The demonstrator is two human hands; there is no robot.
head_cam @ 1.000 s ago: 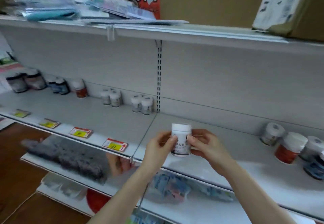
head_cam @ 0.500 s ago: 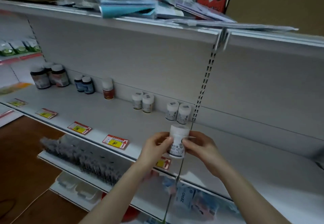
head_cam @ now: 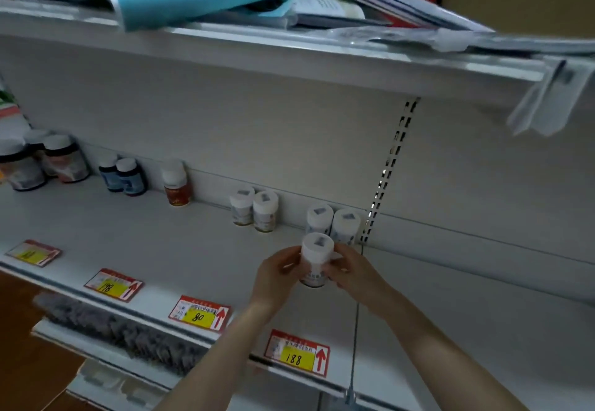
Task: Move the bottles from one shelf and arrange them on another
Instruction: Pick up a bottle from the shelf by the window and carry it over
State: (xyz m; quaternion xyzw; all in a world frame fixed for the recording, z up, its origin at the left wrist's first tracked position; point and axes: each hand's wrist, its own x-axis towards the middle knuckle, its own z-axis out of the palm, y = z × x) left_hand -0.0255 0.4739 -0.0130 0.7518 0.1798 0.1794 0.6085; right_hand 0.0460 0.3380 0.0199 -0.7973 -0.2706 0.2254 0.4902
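Note:
A small white bottle (head_cam: 315,261) with a white cap is held upright between both hands, just above the white middle shelf (head_cam: 154,249). My left hand (head_cam: 277,277) grips its left side and my right hand (head_cam: 352,273) grips its right side. Right behind it a pair of matching white bottles (head_cam: 333,225) stands against the back wall. Another white pair (head_cam: 254,209) stands further left, then a red-labelled bottle (head_cam: 176,183), two dark blue bottles (head_cam: 124,175) and larger dark jars (head_cam: 42,162).
Price tags (head_cam: 296,352) line the shelf's front edge. The top shelf (head_cam: 289,56) overhead carries a pile of papers and packets. A slotted upright (head_cam: 391,169) divides the back wall. Grey fluffy goods (head_cam: 122,333) lie on the lower shelf.
Both hands have carried the white bottle leftward and deeper over the shelf, close to the rear white pair. The view has swung left, so the bottles on the right are out of sight.

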